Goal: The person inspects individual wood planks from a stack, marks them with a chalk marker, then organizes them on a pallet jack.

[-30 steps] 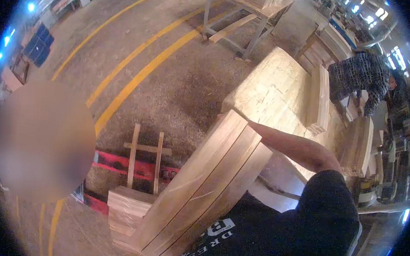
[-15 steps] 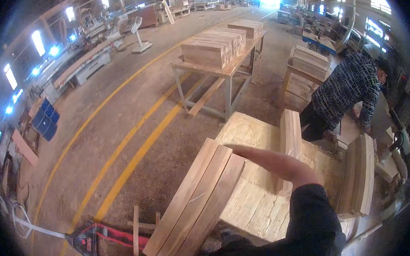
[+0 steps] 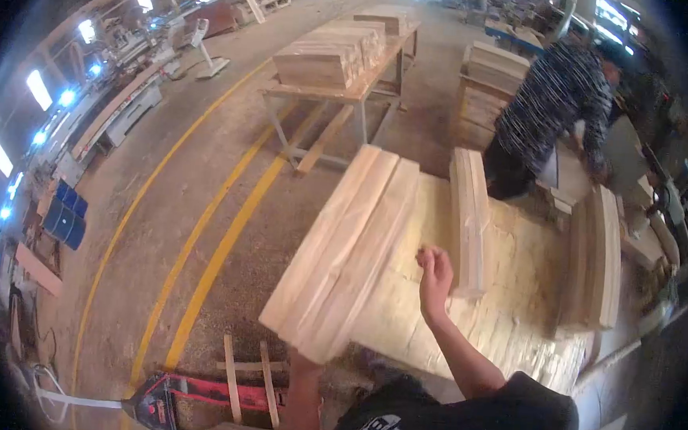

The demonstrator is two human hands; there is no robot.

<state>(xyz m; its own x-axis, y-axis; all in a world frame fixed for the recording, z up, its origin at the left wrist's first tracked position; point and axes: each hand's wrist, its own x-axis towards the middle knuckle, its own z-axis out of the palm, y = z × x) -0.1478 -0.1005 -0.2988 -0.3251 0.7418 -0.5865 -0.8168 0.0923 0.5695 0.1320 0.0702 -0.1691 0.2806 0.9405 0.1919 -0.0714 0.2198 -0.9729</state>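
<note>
A bundle of long pale wooden boards [image 3: 346, 243] is tilted at the left end of a stack with a yellowish top [image 3: 401, 313]. My left hand [image 3: 305, 362] is at the bundle's near lower end, gripping it; its fingers are mostly hidden behind the wood. To the right of the boards, my right hand [image 3: 435, 276] is raised over the yellowish surface, apart from the bundle. Its fingers are loosely bent, with nothing in them. Just beyond that hand stands another group of boards [image 3: 469, 223].
More boards [image 3: 593, 262] stand at the right end. A person in a patterned shirt [image 3: 555, 110] leans over work behind them. A table [image 3: 359, 90] carries stacked wood ahead. At lower left lies a red pallet jack [image 3: 163, 409] with wooden slats [image 3: 232, 378].
My right hand has come off the far end of the board bundle and drawn back right. The bundle sits higher in view, and my left forearm now shows below it. The view has shifted.
</note>
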